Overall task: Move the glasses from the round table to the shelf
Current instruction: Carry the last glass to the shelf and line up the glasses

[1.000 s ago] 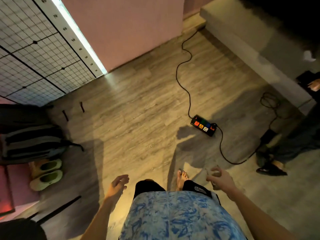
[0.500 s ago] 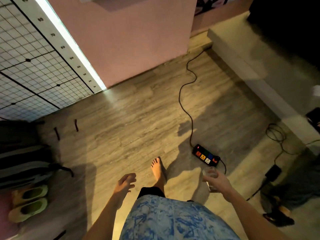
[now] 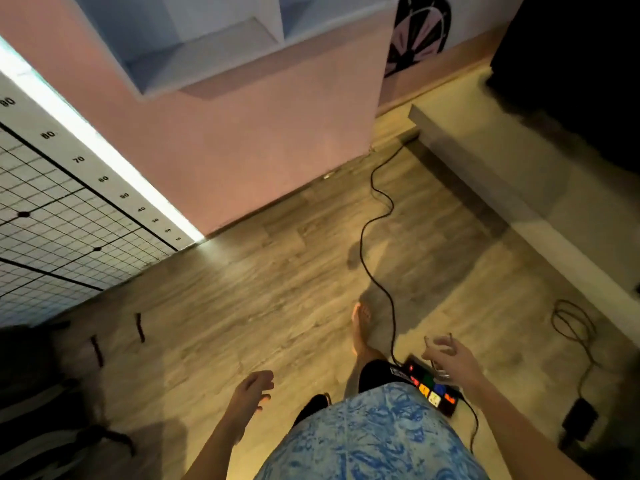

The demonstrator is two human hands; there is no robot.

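Right hand [image 3: 450,356]: fingers curled around a small clear drinking glass [image 3: 439,358], grip closed on its side wall. Glass sits low and right in the scene, near the body, carried in the air above a black power strip with coloured sockets [image 3: 431,388] on the wood-look plank floor [image 3: 242,306]. Glass appears roughly upright, long axis near vertical, mouth up; blur prevents a firmer reading. Left hand [image 3: 251,393]: empty, fingers loosely spread, hanging beside the blue patterned garment [image 3: 363,441].

Handling judgement: light, rigid, smooth, brittle. A wrap around the mid wall suits it; keep the rim level, avoid knocks.

Far and left: white open shelf unit [image 3: 207,53] on the pink wall [image 3: 259,140], compartments bare where visible. Black cable [image 3: 375,237] runs across the floor between.
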